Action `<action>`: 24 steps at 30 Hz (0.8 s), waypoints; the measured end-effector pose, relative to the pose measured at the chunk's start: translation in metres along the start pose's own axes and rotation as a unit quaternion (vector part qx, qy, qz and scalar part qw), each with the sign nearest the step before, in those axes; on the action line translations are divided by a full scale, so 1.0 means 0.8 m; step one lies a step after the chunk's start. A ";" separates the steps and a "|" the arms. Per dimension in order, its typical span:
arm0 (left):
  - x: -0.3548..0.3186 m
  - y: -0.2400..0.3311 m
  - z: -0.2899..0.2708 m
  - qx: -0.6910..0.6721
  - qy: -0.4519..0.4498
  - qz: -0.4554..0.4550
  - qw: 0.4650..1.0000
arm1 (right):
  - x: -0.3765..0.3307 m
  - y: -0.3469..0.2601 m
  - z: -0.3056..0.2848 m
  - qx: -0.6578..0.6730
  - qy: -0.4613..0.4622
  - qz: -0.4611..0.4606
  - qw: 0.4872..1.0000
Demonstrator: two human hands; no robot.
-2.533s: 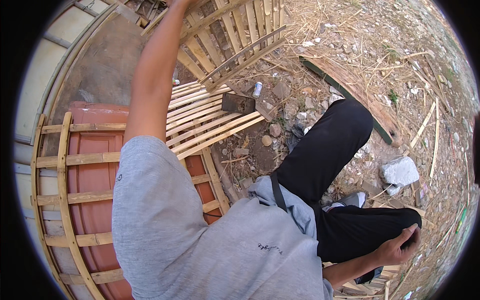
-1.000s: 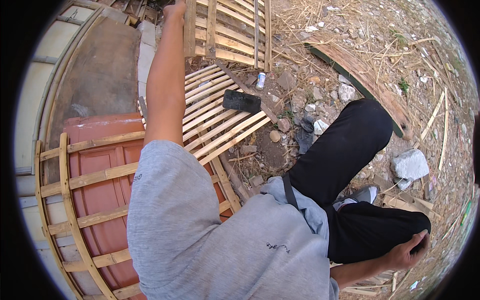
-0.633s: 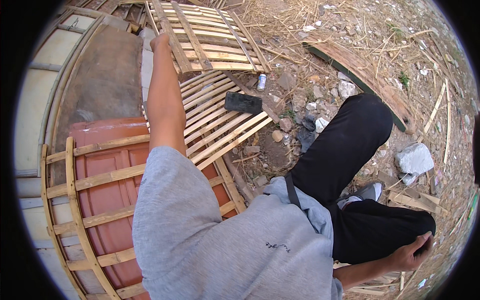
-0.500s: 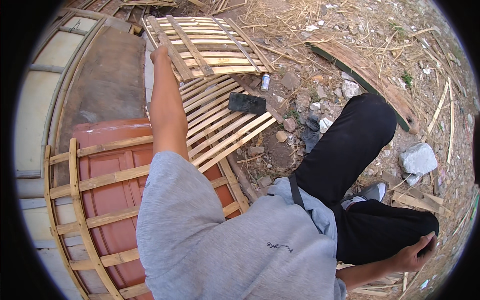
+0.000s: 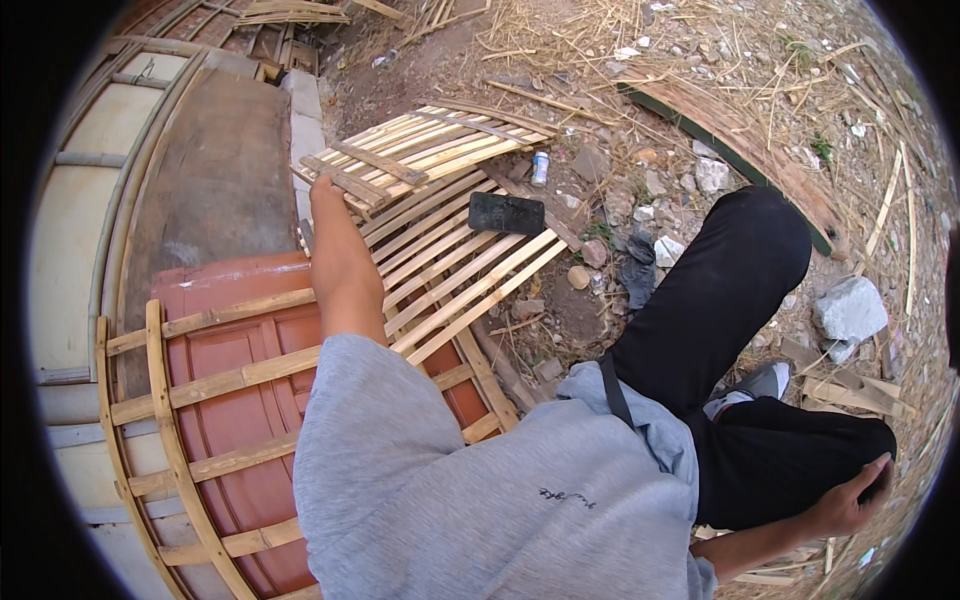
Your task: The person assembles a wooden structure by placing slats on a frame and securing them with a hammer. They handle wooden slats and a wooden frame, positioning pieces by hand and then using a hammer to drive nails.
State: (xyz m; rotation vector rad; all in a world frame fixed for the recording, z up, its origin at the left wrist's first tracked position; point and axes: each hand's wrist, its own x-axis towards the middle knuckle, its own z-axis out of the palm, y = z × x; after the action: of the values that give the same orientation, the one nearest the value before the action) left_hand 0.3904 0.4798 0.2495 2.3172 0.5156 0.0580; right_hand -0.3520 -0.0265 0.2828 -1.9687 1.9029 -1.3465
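My left hand [image 5: 326, 194] is closed on the near left corner of a slatted bamboo panel [image 5: 455, 140], at the end of my stretched-out left arm. The held panel lies low and tilted over a second slatted panel [image 5: 480, 265]. On that second one rests a black smartphone [image 5: 506, 213], face up. My right hand [image 5: 848, 502] is against my bent knee at the lower right, thumb and fingers apart; nothing shows in it and part of the fingers is hidden.
A bamboo lattice [image 5: 228, 467] lies over a reddish-brown door panel [image 5: 230, 375] at left. Beyond it is a brown board [image 5: 205, 160]. Right of the slats are a small can [image 5: 541, 168], a long plank [image 5: 740, 140], a pale rock [image 5: 850, 310], straw and rubble.
The held panel has come down and tilted flatter, nearer the lower panel. My left hand has dropped with it. My right hand keeps to the knee while the view shifts slightly.
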 end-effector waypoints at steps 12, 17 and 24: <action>-0.019 -0.095 -0.009 -0.288 -0.024 -0.190 0.938 | 0.002 0.009 0.006 -0.012 -0.026 -0.022 0.999; -0.027 -0.085 -0.017 -0.356 -0.025 -0.236 0.904 | 0.005 0.006 0.002 -0.078 -0.030 -0.081 0.993; -0.050 -0.060 -0.020 -0.379 -0.023 -0.273 0.884 | 0.006 0.015 0.000 -0.070 -0.037 -0.098 0.992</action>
State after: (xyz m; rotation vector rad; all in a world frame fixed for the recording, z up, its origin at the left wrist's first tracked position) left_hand 0.3343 0.5058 0.2324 1.3535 0.9139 -0.0590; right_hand -0.3617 -0.0334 0.2782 -2.2922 1.8588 -1.1929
